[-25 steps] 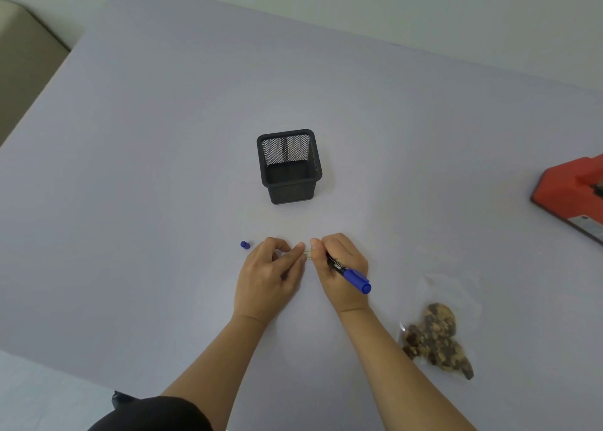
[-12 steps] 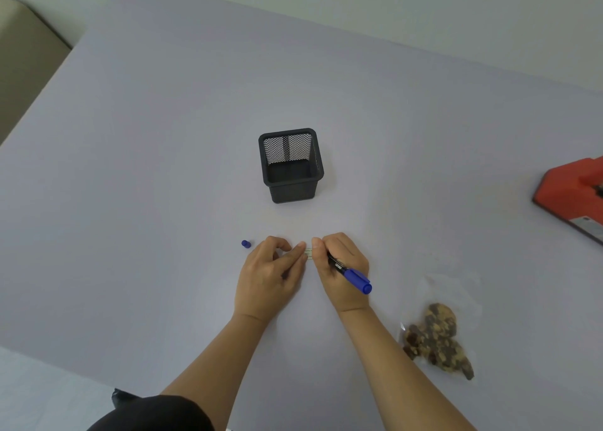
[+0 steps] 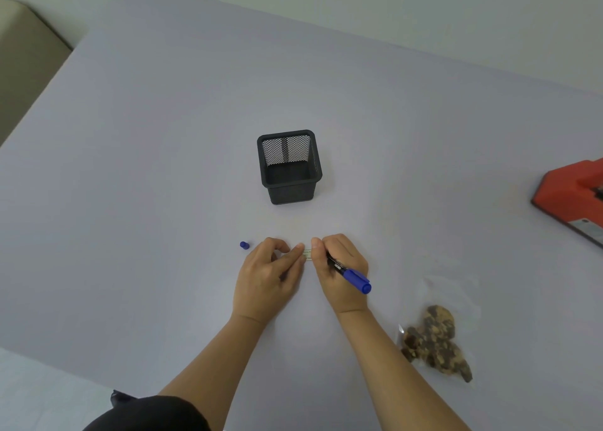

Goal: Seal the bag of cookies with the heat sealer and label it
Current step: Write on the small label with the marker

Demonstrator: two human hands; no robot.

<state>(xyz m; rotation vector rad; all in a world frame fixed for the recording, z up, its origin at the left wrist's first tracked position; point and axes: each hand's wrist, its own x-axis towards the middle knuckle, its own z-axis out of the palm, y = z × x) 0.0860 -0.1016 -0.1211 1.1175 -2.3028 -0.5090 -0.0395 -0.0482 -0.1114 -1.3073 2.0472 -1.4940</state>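
A small pale label (image 3: 307,254) lies on the table between my two hands, mostly hidden by my fingers. My left hand (image 3: 269,274) presses its fingertips on the label's left part. My right hand (image 3: 339,269) grips a blue marker (image 3: 350,275) with its tip down at the label. The marker's blue cap (image 3: 244,245) lies loose just left of my left hand. A clear bag of brown cookies (image 3: 435,339) lies flat to the lower right. The orange heat sealer (image 3: 574,199) sits at the right edge, partly cut off.
A black mesh pen holder (image 3: 288,166) stands upright behind my hands. The pale lavender table (image 3: 146,169) stretches wide to the left and back. A beige cushion (image 3: 23,62) shows beyond the table's far left corner.
Both hands stay almost still at the label, with only tiny shifts of the marker; nothing else on the table has moved.
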